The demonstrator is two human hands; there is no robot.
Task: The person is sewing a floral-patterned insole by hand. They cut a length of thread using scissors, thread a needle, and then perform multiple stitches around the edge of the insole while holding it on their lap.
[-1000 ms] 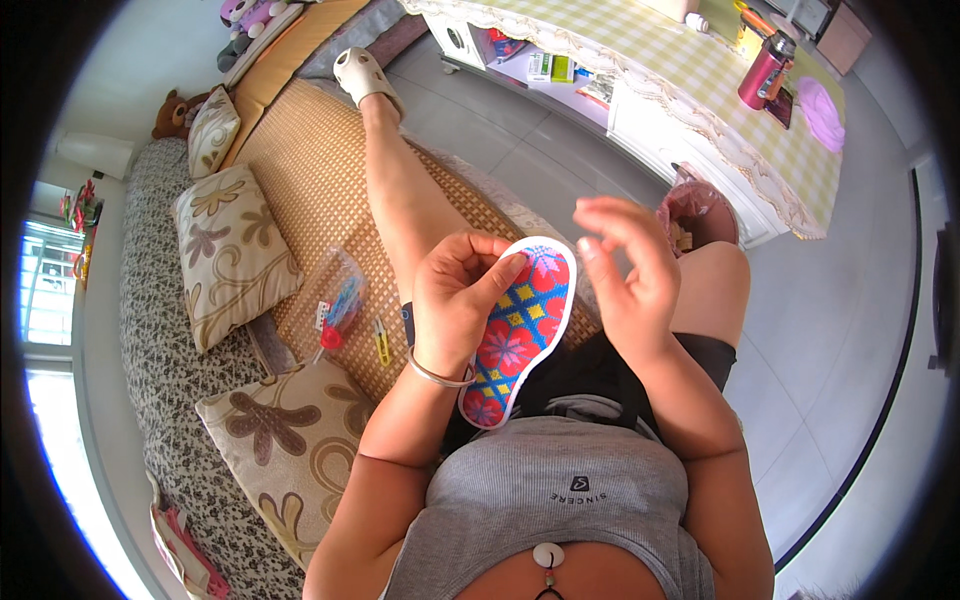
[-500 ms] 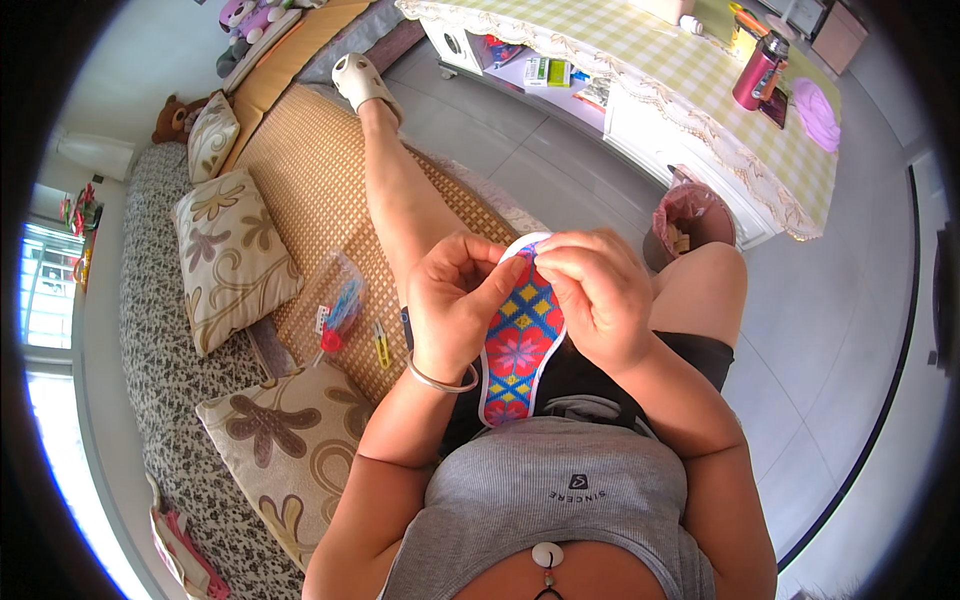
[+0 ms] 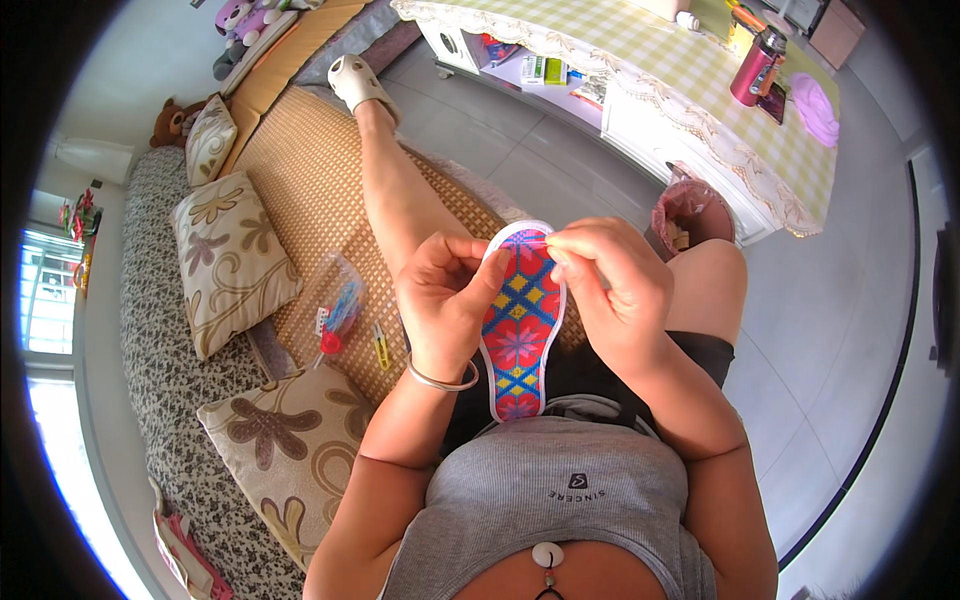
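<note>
A shoe insole with a white rim is covered in bright embroidery: red and pink flowers, blue lattice and yellow diamonds. It stands over my lap with its wide end away from me. My left hand grips its left edge near the top, thumb on the patterned face. My right hand is at the upper right edge, thumb and forefinger pinched together. A fine light line runs from that pinch across the top of the insole; whether it is needle or thread is too small to tell.
On the woven mat to my left lie a yellow cutter knife and a clear bag with blue and red contents. Patterned cushions line that side. At right are a waste bin and a cloth-covered table bearing a red flask.
My right hand has drawn slightly right, away from the insole's top, and the fine line now shows. The insole has turned to show more of its upper face.
</note>
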